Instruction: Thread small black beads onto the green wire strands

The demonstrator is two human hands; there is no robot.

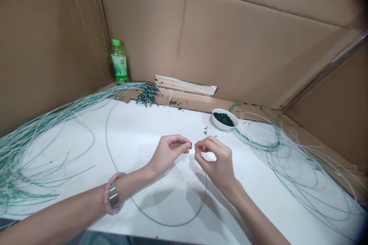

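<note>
Both of my hands meet over the middle of the white table (138, 138). My left hand (168, 152) pinches thumb and forefinger together on something tiny, probably a dark bead, too small to name for sure. My right hand (215, 160) pinches the end of a thin green wire (161, 220), which loops down in a wide arc below my wrists and back up to the far left. The fingertips of the two hands nearly touch. A small white bowl (222, 124) of dark green beads stands just beyond my right hand, with a few loose beads (206, 131) beside it.
A large sheaf of green and white wires (31, 138) fans across the left side. Coiled wires (287, 160) lie at the right. A bundle of beaded wire ends (147, 95) and a green drink bottle (119, 63) stand at the back. Cardboard walls (244, 38) enclose the table.
</note>
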